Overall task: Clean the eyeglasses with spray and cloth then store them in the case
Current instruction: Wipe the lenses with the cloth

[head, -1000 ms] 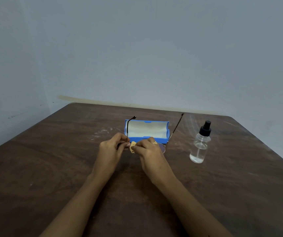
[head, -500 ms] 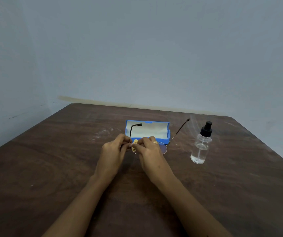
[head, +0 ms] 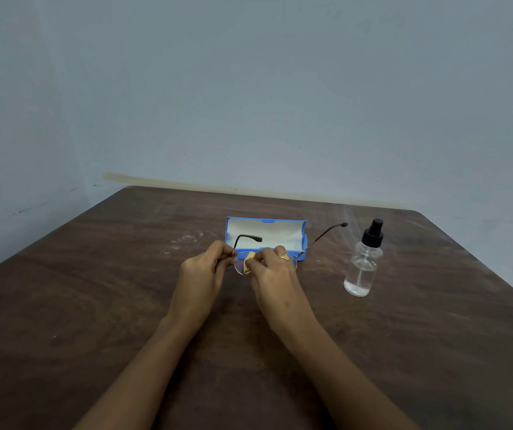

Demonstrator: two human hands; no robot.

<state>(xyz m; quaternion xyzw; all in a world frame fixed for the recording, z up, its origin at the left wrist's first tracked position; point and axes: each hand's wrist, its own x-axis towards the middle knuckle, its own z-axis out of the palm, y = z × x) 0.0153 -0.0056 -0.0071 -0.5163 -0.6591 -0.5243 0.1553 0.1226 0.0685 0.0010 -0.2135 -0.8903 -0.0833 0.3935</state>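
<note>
Two bare forearms are reaching in from the near edge across the dark brown tabletop (head: 93,305), whose wood-grain surface is looking scuffed and is carrying pale smears to the left of the case. Just in front of the case, the left hand (head: 202,268) is curling its fingers (head: 222,249) round the left end of the eyeglasses (head: 238,264), pinching the thin metal frame near the hinge. The right hand (head: 272,274), which is wearing a gold-coloured ring (head: 284,257), is pinching a small, folded yellow cloth (head: 249,259) against the round, clear left lens. The other lens is lying mostly hidden behind that hand.

The eyeglasses are being held above the tabletop, directly before the case, with both slender temple arms unfolded. One dark curved tip is showing against the case's lining, and the other is stretching past the case's right end.

The case (head: 280,232) — a hard blue oblong with rounded corners and a smooth whitish lining — is lying open. To the right of the case, well apart from it, a spray bottle (head: 361,268) is standing upright; it is a clear cylinder with a black pump top and a little clear liquid at the bottom.

Behind the case, a plain, matte, pale blue-grey wall (head: 249,88) is rising.
</note>
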